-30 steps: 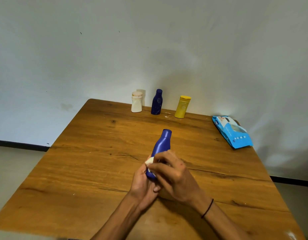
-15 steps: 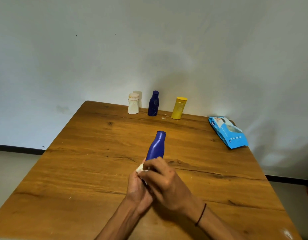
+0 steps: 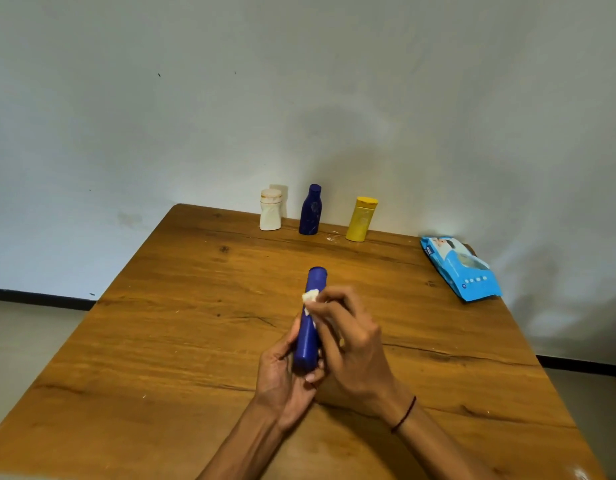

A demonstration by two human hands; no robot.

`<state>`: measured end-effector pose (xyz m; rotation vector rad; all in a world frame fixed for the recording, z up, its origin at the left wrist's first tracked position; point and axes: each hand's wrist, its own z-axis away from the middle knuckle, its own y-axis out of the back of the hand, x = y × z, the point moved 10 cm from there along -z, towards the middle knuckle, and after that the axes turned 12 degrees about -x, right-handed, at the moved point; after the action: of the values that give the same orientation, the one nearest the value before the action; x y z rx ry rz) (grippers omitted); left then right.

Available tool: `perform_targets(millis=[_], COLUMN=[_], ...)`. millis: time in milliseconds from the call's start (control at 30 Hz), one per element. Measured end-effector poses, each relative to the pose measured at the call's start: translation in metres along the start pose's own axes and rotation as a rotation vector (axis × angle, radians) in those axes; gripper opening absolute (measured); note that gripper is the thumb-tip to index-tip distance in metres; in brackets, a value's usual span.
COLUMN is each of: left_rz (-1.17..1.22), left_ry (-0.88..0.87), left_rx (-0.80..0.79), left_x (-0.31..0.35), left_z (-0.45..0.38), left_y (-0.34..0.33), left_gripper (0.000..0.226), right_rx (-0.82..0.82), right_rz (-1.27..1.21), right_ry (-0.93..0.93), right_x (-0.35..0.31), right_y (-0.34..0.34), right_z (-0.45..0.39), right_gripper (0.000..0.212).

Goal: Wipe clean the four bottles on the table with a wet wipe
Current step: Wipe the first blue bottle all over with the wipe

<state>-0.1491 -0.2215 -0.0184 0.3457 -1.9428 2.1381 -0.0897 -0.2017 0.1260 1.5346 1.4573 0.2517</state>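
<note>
My left hand (image 3: 282, 375) grips the lower end of a blue bottle (image 3: 310, 337), which points away from me above the wooden table (image 3: 161, 341). My right hand (image 3: 351, 341) pinches a small white wet wipe (image 3: 310, 296) against the bottle's upper part, near its cap. Three more bottles stand upright in a row at the far edge: a white bottle (image 3: 270, 210), a dark blue bottle (image 3: 310, 211) and a yellow bottle (image 3: 360, 220).
A blue pack of wet wipes (image 3: 460, 268) lies near the table's far right edge. A pale wall rises right behind the table. Grey floor shows to the left and right of the table.
My right hand has slid the wipe up the held bottle from its lower body toward the cap. The bottle has turned to point more straight away from me.
</note>
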Motion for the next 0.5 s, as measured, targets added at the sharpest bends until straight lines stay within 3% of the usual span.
perform_targets(millis=[133, 267, 500], left_rz=[-0.041, -0.109, -0.203], left_ry=[-0.023, 0.015, 0.069], left_rx=[0.077, 0.021, -0.187], left_x=[0.008, 0.01, 0.012], left_z=[0.004, 0.006, 0.004], left_y=[0.01, 0.001, -0.033], left_gripper=[0.066, 0.07, 0.06], right_rx=[-0.061, -0.129, 0.0], right_rz=[-0.055, 0.088, 0.103], right_ry=[0.126, 0.215, 0.006], right_x=[-0.025, -0.026, 0.008], right_y=[-0.015, -0.015, 0.024], right_z=[0.024, 0.027, -0.013], right_gripper=[0.023, 0.021, 0.021])
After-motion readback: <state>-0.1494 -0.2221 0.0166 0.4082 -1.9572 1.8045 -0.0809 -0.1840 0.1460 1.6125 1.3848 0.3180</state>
